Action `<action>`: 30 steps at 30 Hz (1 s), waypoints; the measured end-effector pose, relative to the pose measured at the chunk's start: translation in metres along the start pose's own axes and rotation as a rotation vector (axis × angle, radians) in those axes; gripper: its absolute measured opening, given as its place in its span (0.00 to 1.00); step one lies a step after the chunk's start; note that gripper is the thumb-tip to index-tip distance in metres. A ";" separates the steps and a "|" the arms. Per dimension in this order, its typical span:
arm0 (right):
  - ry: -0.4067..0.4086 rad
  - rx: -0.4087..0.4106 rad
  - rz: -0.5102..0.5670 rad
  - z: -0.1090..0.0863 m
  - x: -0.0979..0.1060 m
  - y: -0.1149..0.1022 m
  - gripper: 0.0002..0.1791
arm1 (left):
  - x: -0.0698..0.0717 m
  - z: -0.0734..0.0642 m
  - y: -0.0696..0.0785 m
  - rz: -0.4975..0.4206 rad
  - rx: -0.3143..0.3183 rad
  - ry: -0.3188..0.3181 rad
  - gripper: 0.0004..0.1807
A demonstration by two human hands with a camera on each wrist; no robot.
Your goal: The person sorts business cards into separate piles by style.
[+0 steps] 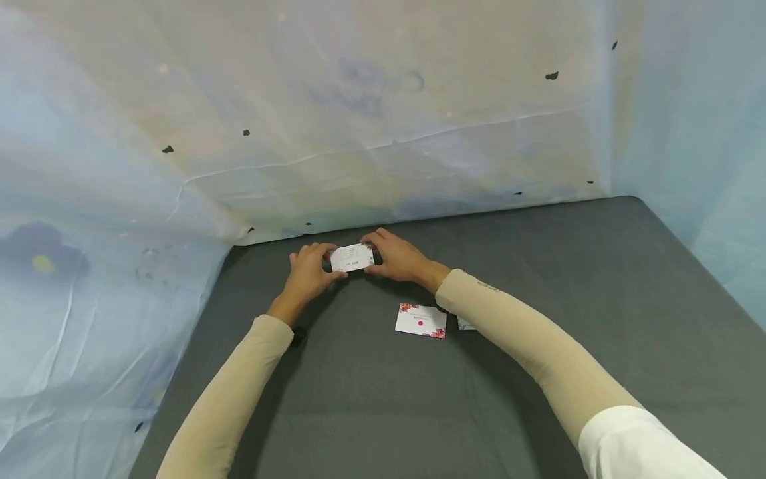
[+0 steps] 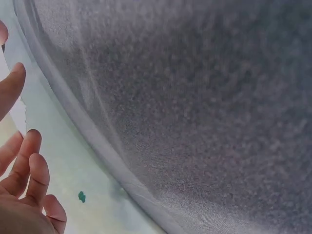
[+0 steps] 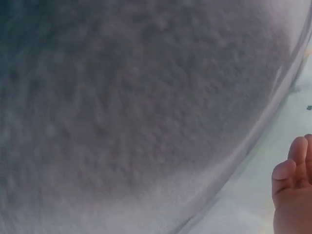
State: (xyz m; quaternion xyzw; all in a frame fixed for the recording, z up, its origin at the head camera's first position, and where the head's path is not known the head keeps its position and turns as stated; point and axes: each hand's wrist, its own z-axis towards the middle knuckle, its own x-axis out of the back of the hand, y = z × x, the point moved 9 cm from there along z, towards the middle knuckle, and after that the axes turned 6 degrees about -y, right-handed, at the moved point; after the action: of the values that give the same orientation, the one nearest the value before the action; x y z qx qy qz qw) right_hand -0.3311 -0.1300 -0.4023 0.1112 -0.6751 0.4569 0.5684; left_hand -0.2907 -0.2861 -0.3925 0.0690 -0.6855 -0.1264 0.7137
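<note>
Both hands hold a white printed card (image 1: 352, 258) between them, raised over the far part of the grey-covered table. My left hand (image 1: 308, 271) pinches its left end between thumb and fingers. At the opposite end, my right hand (image 1: 399, 258) grips the card the same way. In the left wrist view, fingers (image 2: 29, 170) of the left hand show beside a sliver of the card's edge. Only part of the right hand (image 3: 292, 190) appears in the right wrist view, and the card is out of sight there.
On the grey table (image 1: 359, 412) lies a white card with red floral corners (image 1: 421, 321). Just right of it, another card (image 1: 465, 324) is partly hidden under the right forearm. A pale patterned fabric wall (image 1: 383, 133) rises along the table's far edge.
</note>
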 end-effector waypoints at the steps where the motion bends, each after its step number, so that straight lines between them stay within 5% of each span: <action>1: 0.008 0.003 -0.003 0.000 0.001 -0.001 0.35 | 0.001 0.000 0.000 -0.004 -0.003 0.004 0.36; 18: 0.049 -0.170 0.140 -0.016 -0.012 -0.021 0.34 | 0.018 -0.010 -0.004 -0.010 -0.147 -0.036 0.34; 30: 0.051 -0.181 0.127 -0.028 -0.017 -0.009 0.35 | 0.005 -0.008 0.006 -0.034 -0.154 -0.084 0.33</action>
State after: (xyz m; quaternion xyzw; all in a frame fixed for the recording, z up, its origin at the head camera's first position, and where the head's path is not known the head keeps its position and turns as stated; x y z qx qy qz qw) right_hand -0.3005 -0.1201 -0.4141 0.0046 -0.7047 0.4318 0.5629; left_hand -0.2817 -0.2819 -0.3868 0.0201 -0.7019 -0.1938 0.6851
